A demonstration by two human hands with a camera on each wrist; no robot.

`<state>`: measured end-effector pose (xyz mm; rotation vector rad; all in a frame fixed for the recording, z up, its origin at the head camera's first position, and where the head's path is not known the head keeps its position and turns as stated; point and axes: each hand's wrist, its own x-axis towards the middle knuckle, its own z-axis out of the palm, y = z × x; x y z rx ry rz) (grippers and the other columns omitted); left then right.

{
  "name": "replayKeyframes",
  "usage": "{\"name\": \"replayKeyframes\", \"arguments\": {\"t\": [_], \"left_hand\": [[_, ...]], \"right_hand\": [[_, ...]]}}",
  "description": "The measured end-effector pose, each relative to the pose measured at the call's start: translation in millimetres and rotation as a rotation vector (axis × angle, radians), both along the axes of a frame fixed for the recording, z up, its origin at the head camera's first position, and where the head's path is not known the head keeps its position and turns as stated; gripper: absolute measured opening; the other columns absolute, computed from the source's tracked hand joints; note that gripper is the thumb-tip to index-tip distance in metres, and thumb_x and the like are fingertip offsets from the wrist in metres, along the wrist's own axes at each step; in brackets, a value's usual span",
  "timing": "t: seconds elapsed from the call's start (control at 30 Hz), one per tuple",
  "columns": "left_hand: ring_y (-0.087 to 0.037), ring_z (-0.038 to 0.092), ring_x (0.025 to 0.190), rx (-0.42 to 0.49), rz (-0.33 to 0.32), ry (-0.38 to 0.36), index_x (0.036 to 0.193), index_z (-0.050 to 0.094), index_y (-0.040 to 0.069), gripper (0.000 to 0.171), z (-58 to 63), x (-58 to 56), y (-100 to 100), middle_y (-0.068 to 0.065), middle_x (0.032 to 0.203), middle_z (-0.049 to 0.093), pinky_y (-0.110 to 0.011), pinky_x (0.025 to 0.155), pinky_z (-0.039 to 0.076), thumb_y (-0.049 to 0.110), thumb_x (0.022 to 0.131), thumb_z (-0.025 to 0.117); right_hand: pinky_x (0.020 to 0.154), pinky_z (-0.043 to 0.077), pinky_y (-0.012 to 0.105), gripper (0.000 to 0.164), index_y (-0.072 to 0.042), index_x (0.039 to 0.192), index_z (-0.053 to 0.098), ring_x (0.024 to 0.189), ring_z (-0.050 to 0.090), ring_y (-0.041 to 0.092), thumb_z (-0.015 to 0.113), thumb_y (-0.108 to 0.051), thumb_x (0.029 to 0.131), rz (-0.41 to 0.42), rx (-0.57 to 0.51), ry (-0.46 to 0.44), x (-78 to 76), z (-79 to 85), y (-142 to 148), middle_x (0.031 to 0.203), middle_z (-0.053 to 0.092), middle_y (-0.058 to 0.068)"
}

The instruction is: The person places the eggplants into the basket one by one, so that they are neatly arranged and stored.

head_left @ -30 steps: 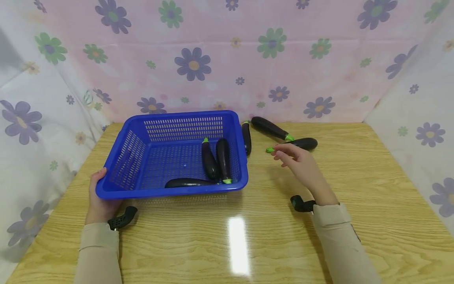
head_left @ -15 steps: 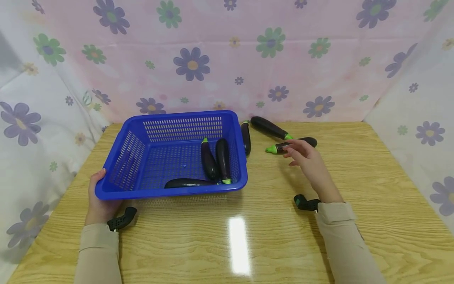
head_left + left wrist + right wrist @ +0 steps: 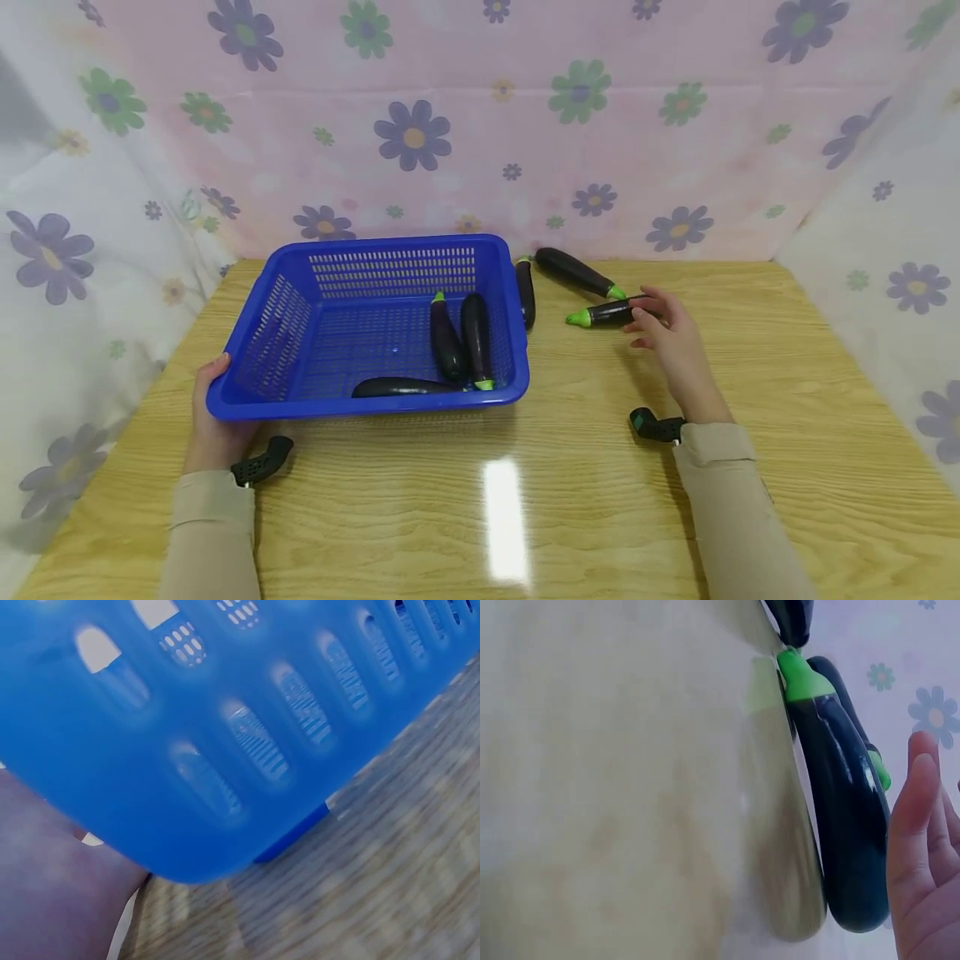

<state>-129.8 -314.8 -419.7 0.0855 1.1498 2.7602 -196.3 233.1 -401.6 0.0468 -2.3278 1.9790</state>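
Observation:
A blue slotted plastic basket (image 3: 300, 409) stands at the left, and my left hand (image 3: 213, 421) grips its near left corner with the thumb over the rim. Three dark eggplants with green stems lie inside: one (image 3: 447, 343) beside another (image 3: 476, 337) on the right, and a third (image 3: 405, 386) along the front wall. My right hand (image 3: 675, 346) hovers at the blunt end of an eggplant (image 3: 609, 313) on the table. In the right wrist view its loosely bent fingers (image 3: 919, 799) are beside that eggplant (image 3: 840, 802), holding nothing.
Behind lies another eggplant (image 3: 576, 272), its stem near the one by my right hand. A further eggplant (image 3: 526, 293) rests against the basket's right side. The wooden table (image 3: 390, 508) ends at a flowered curtain (image 3: 480, 167).
My right hand has moved to the right along the eggplant, from its green stem toward the blunt end, uncovering the stem. The left hand and basket stay in place.

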Motion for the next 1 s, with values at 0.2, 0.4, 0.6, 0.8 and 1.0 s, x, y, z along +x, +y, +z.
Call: {"name": "replayKeyframes", "arguments": {"t": [0.2, 0.4, 0.6, 0.8, 1.0], "left_hand": [[-0.018, 0.05, 0.107, -0.016, -0.014, 0.003, 0.134, 0.038, 0.018, 0.045, -1.0, 1.9, 2, -0.003, 0.127, 0.051, -0.032, 0.086, 0.039, 0.035, 0.093, 0.029], [-0.018, 0.053, 0.102, 0.0, -0.008, 0.028, 0.132, 0.041, 0.015, 0.044, 0.3, -0.2, 1, -0.004, 0.121, 0.054, -0.03, 0.083, 0.04, 0.034, 0.093, 0.029], [-0.017, 0.054, 0.1, -0.015, 0.012, 0.029, 0.129, 0.044, 0.015, 0.043, 0.3, -1.2, 3, -0.004, 0.118, 0.057, -0.029, 0.082, 0.04, 0.034, 0.093, 0.029], [-0.017, 0.051, 0.106, -0.076, 0.014, 0.034, 0.135, 0.036, 0.017, 0.047, 0.7, -1.1, 2, -0.003, 0.125, 0.052, -0.03, 0.085, 0.04, 0.036, 0.093, 0.031], [-0.017, 0.049, 0.108, -0.097, 0.01, 0.032, 0.138, 0.031, 0.018, 0.05, 0.3, -1.9, 1, -0.002, 0.126, 0.05, -0.03, 0.088, 0.038, 0.037, 0.092, 0.031]], "right_hand": [[0.068, 0.049, 0.026, 0.056, -0.016, 0.141, 0.021, 0.079, 0.059, 0.016, 0.048, -0.018, 0.092, -0.022, -0.086, -0.025, -3.5, 8.2, 0, 0.136, 0.032, 0.014], [0.056, 0.044, 0.025, 0.059, -0.021, 0.142, 0.02, 0.078, 0.057, 0.014, 0.048, -0.03, 0.091, 0.018, 0.004, -0.089, -4.6, 7.6, 4, 0.144, 0.023, 0.008], [0.062, 0.044, 0.038, 0.062, -0.027, 0.142, 0.018, 0.083, 0.055, 0.031, 0.046, -0.044, 0.089, 0.06, 0.41, -0.14, -11.3, 0.7, 9, 0.127, 0.041, 0.016], [0.093, 0.022, 0.059, 0.057, -0.006, 0.139, 0.027, 0.124, 0.024, 0.043, 0.046, -0.03, 0.092, 0.064, 0.77, -0.006, -13.7, 3.2, 11, 0.14, 0.024, 0.024], [0.088, 0.025, 0.062, 0.052, 0.0, 0.134, 0.034, 0.12, 0.028, 0.046, 0.05, -0.022, 0.09, 0.072, 0.909, -0.012, -12.3, 2.6, 9, 0.137, 0.025, 0.026]]}}
